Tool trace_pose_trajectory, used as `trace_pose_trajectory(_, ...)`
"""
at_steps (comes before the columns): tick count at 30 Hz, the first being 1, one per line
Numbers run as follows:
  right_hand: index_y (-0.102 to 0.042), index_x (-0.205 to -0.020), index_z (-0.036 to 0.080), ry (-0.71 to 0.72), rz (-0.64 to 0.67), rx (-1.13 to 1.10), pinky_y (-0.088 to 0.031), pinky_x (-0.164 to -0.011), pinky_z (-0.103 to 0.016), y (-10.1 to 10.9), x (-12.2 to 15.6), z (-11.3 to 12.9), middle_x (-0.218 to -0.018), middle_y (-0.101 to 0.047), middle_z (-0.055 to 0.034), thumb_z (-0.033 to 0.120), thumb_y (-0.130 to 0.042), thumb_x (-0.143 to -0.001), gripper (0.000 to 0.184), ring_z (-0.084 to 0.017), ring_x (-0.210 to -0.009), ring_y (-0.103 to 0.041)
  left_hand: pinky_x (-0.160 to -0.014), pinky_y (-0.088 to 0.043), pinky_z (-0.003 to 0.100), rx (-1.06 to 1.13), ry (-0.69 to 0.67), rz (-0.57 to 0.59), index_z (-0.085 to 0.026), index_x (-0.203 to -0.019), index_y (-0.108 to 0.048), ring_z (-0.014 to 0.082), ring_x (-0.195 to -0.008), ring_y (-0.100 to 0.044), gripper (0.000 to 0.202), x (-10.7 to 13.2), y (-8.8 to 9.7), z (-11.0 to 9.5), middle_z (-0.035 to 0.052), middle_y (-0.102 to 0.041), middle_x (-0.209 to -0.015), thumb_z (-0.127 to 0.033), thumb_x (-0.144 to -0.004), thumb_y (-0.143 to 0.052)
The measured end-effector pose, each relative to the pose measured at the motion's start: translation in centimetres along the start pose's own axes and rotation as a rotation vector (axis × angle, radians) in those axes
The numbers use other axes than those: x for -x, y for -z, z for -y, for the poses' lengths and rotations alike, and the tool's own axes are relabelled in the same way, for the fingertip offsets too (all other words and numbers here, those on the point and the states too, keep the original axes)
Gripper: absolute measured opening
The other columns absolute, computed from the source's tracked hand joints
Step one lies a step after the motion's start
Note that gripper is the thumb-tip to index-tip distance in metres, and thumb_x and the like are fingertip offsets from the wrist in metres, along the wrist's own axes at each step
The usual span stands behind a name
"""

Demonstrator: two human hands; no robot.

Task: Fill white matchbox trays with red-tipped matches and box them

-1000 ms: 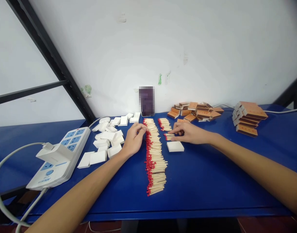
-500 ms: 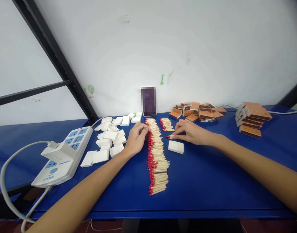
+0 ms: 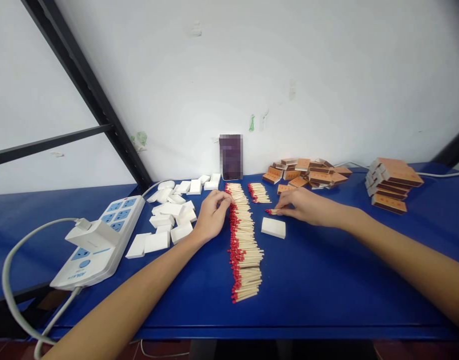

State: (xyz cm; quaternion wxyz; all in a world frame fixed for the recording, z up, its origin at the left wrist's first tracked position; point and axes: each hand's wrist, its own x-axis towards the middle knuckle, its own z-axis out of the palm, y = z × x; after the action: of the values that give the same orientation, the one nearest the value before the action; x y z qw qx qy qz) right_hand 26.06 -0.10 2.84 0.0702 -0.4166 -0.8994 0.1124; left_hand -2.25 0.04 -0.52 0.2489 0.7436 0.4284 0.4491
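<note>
And here's the right hand (image 3: 304,206), just right of the long row of matches (image 3: 244,235): its thumb and fingertips are pinching a small bundle of matches (image 3: 271,212) by the pale stick ends. The bundle is lying at the very tips of those fingers, between the hand and the long row, red heads pointing toward the row. That grip is probably serving to press loose sticks into one tidy clump while leaving the heads free and lined up.

Over to the left hand (image 3: 211,215), resting against the head side of the long row toward its far end! Its fingers are curling in beside the thumb; whether the tips are closing on a match, I cannot tell. It may be steadying the row.

Right of the long row, just on the near side of the bundle, a white box (image 3: 273,227) is lying flat, likely placed there to be within easy reach. Beyond the bundle, just right of the row's far end, a short row of matches (image 3: 258,193) is sitting with its heads facing the same way, seemingly for even handling.

Farther out, white boxes (image 3: 162,221) are scattering across the area left of the long row. Well to its right, orange matchboxes (image 3: 319,177) are heaping up near the wall, and farther right again, a stack of matchboxes (image 3: 396,172) is standing, apparently piled to save room.
</note>
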Motion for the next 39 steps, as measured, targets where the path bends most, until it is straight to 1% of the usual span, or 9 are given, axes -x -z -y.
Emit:
trace_pose_trajectory(3, -0.076, -0.103, 0.015, -0.014, -0.008, 0.009, -0.045, -0.073, -0.034, 0.0, 0.0, -0.1, -0.093, -0.072, -0.0118, 0.037, -0.05, -0.098, 0.034, -0.023, -0.084, -0.062, -0.078, -0.044, 0.03, -0.009, -0.001, -0.001, -0.019, -0.082, -0.066, 0.0165, -0.08, -0.057, 0.023, 0.0, 0.0, 0.0, 0.0026, -0.059, -0.089, -0.026, -0.095, -0.048)
trace_pose_trajectory(5, -0.075, -0.106, 0.015, -0.003, -0.018, 0.022, -0.044, -0.073, -0.034, -0.2, 0.0, -0.3, -0.092, -0.071, -0.0122, 0.04, -0.048, -0.099, 0.037, -0.023, -0.083, -0.061, -0.077, -0.044, 0.029, -0.015, -0.005, 0.0, -0.019, -0.082, -0.066, 0.0164, -0.079, -0.057, 0.023, 0.0, 0.0, -0.1, 0.0025, -0.058, -0.089, -0.026, -0.095, -0.048)
trace_pose_trajectory(10, -0.075, -0.101, 0.016, 0.067, -0.052, 0.023, -0.044, -0.077, -0.036, -0.8, 0.1, -0.8, -0.089, -0.066, -0.012, 0.043, -0.039, -0.102, 0.045, -0.023, -0.084, -0.059, -0.077, -0.044, 0.029, -0.027, -0.011, -0.004, -0.019, -0.081, -0.066, 0.0163, -0.079, -0.057, 0.024, 0.1, 0.1, -0.2, 0.0024, -0.059, -0.088, -0.025, -0.095, -0.048)
trace_pose_trajectory(16, -0.074, -0.1, 0.015, 0.053, -0.08, 0.058, -0.045, -0.082, -0.037, -1.1, 0.1, -0.7, -0.095, -0.066, -0.0133, 0.035, -0.041, -0.101, 0.039, -0.024, -0.089, -0.061, -0.077, -0.043, 0.029, -0.016, -0.01, 0.0, -0.018, -0.082, -0.066, 0.0165, -0.079, -0.056, 0.024, 0.1, 0.1, -0.3, 0.0026, -0.058, -0.087, -0.026, -0.095, -0.048)
trace_pose_trajectory(27, -0.073, -0.096, 0.017, 0.018, -0.099, 0.172, -0.046, -0.075, -0.035, -1.0, 0.3, -0.4, -0.094, -0.072, -0.0109, 0.03, -0.048, -0.098, 0.028, -0.024, -0.087, -0.065, -0.077, -0.043, 0.029, -0.021, -0.011, 0.009, -0.019, -0.081, -0.066, 0.0162, -0.079, -0.056, 0.024, 0.1, 0.1, -0.3, 0.0023, -0.058, -0.088, -0.026, -0.095, -0.047)
trace_pose_trajectory(31, -0.074, -0.1, 0.017, 0.048, -0.108, 0.2, -0.046, -0.078, -0.036, -1.1, 0.3, -0.3, -0.093, -0.071, -0.0115, 0.032, -0.045, -0.101, 0.033, -0.025, -0.09, -0.064, -0.077, -0.043, 0.029, -0.032, -0.014, 0.008, -0.019, -0.082, -0.066, 0.0163, -0.079, -0.056, 0.024, 0.1, 0.1, -0.2, 0.0024, -0.058, -0.088, -0.025, -0.095, -0.048)
trace_pose_trajectory(33, -0.075, -0.098, 0.017, 0.063, -0.112, 0.201, -0.045, -0.078, -0.035, -1.1, 0.3, -0.2, -0.09, -0.069, -0.0117, 0.033, -0.043, -0.102, 0.036, -0.025, -0.089, -0.064, -0.077, -0.044, 0.029, -0.041, -0.015, 0.006, -0.019, -0.082, -0.066, 0.0164, -0.079, -0.057, 0.024, 0.1, 0.1, -0.2, 0.0023, -0.058, -0.088, -0.025, -0.095, -0.048)
trace_pose_trajectory(36, -0.075, -0.095, 0.016, 0.033, -0.094, 0.218, -0.045, -0.075, -0.034, -1.2, 0.3, 0.2, -0.089, -0.067, -0.0115, 0.032, -0.041, -0.103, 0.038, -0.024, -0.086, -0.064, -0.078, -0.044, 0.029, -0.042, -0.015, 0.005, -0.019, -0.082, -0.066, 0.0166, -0.079, -0.057, 0.024, 0.1, 0.1, -0.3, 0.0024, -0.058, -0.088, -0.025, -0.095, -0.048)
trace_pose_trajectory(39, -0.074, -0.095, 0.016, -0.023, -0.075, 0.294, -0.044, -0.072, -0.033, -1.2, 0.2, 0.7, -0.091, -0.068, -0.0119, 0.029, -0.042, -0.102, 0.035, -0.024, -0.085, -0.064, -0.079, -0.045, 0.029, -0.039, -0.017, 0.009, -0.019, -0.082, -0.066, 0.0167, -0.08, -0.057, 0.023, 0.1, 0.1, -0.3, 0.0023, -0.058, -0.088, -0.025, -0.095, -0.048)
